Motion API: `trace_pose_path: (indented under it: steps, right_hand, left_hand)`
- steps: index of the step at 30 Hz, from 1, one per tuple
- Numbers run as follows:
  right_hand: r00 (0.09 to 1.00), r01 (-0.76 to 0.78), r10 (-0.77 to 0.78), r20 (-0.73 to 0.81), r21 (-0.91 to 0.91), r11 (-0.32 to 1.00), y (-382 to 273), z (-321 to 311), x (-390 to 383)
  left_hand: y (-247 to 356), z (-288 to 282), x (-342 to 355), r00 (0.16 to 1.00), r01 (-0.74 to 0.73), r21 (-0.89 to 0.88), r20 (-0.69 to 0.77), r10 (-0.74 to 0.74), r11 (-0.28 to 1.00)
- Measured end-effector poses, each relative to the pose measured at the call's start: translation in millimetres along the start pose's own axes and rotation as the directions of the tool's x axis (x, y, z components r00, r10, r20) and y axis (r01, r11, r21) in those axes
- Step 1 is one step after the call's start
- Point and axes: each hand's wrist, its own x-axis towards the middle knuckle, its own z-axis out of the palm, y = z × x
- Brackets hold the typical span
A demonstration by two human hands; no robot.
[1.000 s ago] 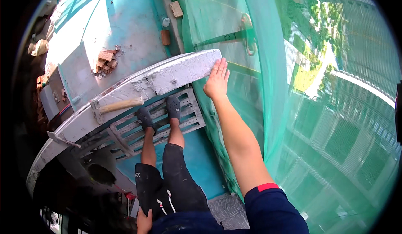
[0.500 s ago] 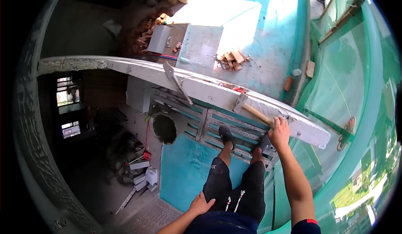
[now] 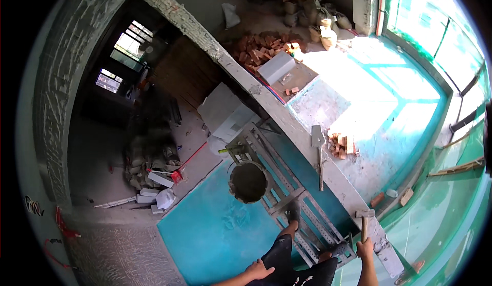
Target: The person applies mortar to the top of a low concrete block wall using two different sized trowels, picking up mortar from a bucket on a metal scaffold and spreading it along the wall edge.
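- Head view: gripping wooden-handled hammer (image 3: 364, 227) low on the handle with closed right hand (image 3: 366, 248), the nearer one!
- Pointing straight ahead from that fist, long axis slanting across concrete wall (image 3: 292, 123), near its right end.
- Resting open left hand (image 3: 260, 270) on black shorts (image 3: 280, 258), well apart.
- Spotting trowel (image 3: 317, 137) farther left, laid across the wall.
- Reading no lettering on either tool.

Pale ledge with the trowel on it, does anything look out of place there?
Yes: the trowel lies across the ledge with its handle jutting past the edge, so it could get knocked off. The ledge also looks chipped beside the right hand.
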Motion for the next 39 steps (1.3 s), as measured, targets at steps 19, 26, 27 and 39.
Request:
trace_pose_path:
  steps: [19, 26, 27, 39]
  right_hand:
    - [0.318, 0.069, -0.240, 0.917, 0.230, 0.971, -293, 115, -134]
    - [0.931, 0.363, -0.343, 0.121, -0.226, 0.904, -321, 74, 51]
    - [0.934, 0.354, -0.351, 0.058, -0.269, 0.896, -317, 69, 79]
    - [0.980, 0.195, -0.199, 0.019, -0.303, 0.933, -334, 89, 137]
  left_hand:
    - [-5, -136, 74, 0.985, 0.172, -0.876, 0.149, 0.087, -0.450]
    - [-142, -77, 63, 0.927, 0.349, -0.925, 0.318, -0.198, 0.147]
    - [-155, -66, 60, 0.901, 0.433, -0.875, 0.410, -0.144, 0.218]
    - [-144, 116, -1, 0.933, 0.343, -0.851, 0.356, -0.042, 0.398]
